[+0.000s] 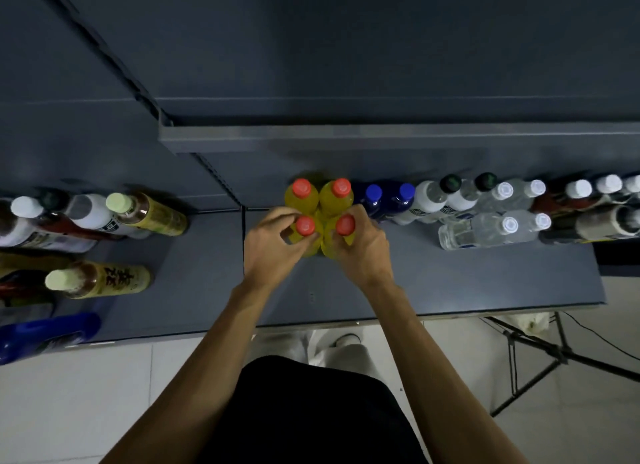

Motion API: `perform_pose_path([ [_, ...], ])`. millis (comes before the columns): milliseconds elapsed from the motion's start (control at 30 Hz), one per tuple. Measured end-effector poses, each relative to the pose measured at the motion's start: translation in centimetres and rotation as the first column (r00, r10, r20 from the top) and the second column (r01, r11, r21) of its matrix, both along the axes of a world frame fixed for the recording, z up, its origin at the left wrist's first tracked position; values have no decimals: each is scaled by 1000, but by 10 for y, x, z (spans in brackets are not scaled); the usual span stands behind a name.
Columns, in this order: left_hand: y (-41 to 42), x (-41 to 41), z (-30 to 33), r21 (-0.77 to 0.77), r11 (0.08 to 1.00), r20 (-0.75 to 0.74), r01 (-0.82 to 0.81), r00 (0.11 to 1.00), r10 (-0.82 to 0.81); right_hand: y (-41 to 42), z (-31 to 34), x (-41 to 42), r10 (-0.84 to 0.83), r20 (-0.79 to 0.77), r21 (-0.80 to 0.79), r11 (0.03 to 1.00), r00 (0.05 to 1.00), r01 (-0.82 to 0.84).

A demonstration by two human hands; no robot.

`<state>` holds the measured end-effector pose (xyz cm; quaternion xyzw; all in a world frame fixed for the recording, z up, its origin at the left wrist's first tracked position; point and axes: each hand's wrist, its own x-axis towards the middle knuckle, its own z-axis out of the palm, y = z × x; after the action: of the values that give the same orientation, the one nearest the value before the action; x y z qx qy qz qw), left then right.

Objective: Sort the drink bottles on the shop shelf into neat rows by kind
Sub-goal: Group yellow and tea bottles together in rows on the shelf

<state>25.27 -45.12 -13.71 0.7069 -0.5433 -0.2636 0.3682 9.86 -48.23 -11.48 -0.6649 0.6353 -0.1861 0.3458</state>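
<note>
Four yellow bottles with red caps stand upright in a two-by-two block at mid-shelf (450, 280) toward the back edge; the left hand (273, 245) curls its fingers round the front-left yellow bottle (305, 226), and the right hand (360, 249) grips the front-right yellow bottle (345, 225), with the two rear yellow bottles (301, 191) touching behind. Just right of the block stand two blue-capped bottles (373, 195), then two black-capped bottles (450, 184), then four clear white-capped bottles (509, 225). Toward the left edge stand two pale-green-capped tea bottles (117, 204).
</note>
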Motion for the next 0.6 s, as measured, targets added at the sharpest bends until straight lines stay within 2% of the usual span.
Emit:
perform_pose_path([
  [100,-6,5,2,63,994,45,95,994,-98,-1,-4,0,12,-67,-75,997,998,-17],
  [233,-8,3,6,97,990,81,107,990,-115,4,-3,2,-23,-147,-55,998,989,15],
  [500,-10,9,6,150,980,-16,128,992,-127,1,7,6,-48,-102,-17,999,994,47],
  [600,-5,4,5,172,980,4,105,994,-107,6,4,8,-51,-88,-20,999,995,49],
])
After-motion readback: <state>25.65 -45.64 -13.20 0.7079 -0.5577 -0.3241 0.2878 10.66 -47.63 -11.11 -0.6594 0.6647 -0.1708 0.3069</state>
